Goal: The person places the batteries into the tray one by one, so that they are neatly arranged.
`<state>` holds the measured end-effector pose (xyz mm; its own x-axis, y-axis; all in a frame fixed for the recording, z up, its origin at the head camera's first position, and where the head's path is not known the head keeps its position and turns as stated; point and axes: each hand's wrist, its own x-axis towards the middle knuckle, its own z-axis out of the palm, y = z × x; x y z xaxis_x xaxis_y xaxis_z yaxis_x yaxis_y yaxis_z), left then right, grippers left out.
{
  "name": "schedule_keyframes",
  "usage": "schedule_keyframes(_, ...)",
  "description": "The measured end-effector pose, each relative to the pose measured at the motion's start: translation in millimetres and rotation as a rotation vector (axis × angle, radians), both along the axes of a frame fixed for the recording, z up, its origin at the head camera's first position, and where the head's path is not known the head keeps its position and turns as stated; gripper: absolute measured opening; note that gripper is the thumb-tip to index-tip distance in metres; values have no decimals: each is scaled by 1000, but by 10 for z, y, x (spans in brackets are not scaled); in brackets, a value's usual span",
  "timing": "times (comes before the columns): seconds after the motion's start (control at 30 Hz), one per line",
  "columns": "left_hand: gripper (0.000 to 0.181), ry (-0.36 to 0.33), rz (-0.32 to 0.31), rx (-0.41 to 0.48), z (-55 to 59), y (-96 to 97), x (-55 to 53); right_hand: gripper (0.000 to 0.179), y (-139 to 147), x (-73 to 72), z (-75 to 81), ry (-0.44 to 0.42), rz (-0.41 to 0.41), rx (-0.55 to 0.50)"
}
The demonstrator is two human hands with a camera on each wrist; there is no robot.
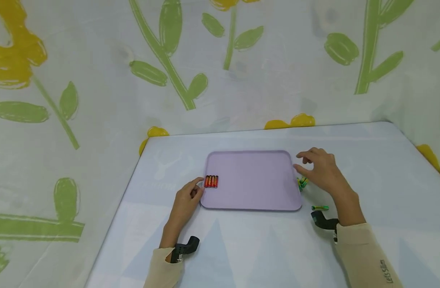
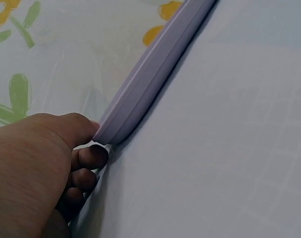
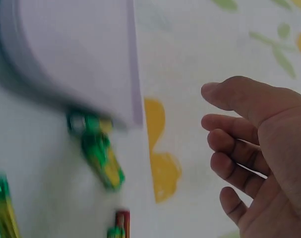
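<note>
A light purple tray [image 1: 252, 180] lies on the table. Several red batteries [image 1: 211, 181] stand side by side in a row at its left edge. My left hand [image 1: 185, 200] is at that edge; in the left wrist view its thumb touches the tray's rim [image 2: 135, 89], with curled fingers just below. My right hand [image 1: 320, 168] hovers by the tray's right edge, fingers loosely bent and apart, nothing between them. Beneath it, green-and-yellow batteries [image 1: 302, 183] lie against the tray's right side. Another green battery [image 1: 320, 207] lies nearer my right wrist.
The white table [image 1: 263, 248] has a pale blue pattern and runs back to a cloth wall [image 1: 263, 88] printed with flowers and leaves. Black wrist cameras [image 1: 185, 247] sit at both sleeve cuffs. A dark red object [image 3: 122, 219] shows beside a green one at the right wrist view's bottom.
</note>
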<state>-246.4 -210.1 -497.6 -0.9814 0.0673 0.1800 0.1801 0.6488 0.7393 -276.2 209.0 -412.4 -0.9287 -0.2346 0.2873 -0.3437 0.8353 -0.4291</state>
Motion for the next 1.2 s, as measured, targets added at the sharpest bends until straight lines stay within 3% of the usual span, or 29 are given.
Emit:
schedule_keyframes(0.13, 34, -14, 7, -3, 10, 1, 5, 30, 273, -15, 11, -64, -61, 2)
schedule_keyframes(0.33, 34, -23, 10, -4, 1, -17, 12, 35, 432, -35, -34, -254, -121, -13)
schedule_keyframes(0.73, 34, 5, 1, -3, -6, 0, -11, 24, 563, -47, -135, -415, -148, 13)
schedule_keyframes(0.97, 34, -4, -4, 2, 30, 13, -14, 11, 560, -87, -207, -393, -122, 40)
schedule_keyframes(1.2, 35, -28, 10, 2, 38, 22, 1, 29, 521, -111, -221, -338, -148, 27)
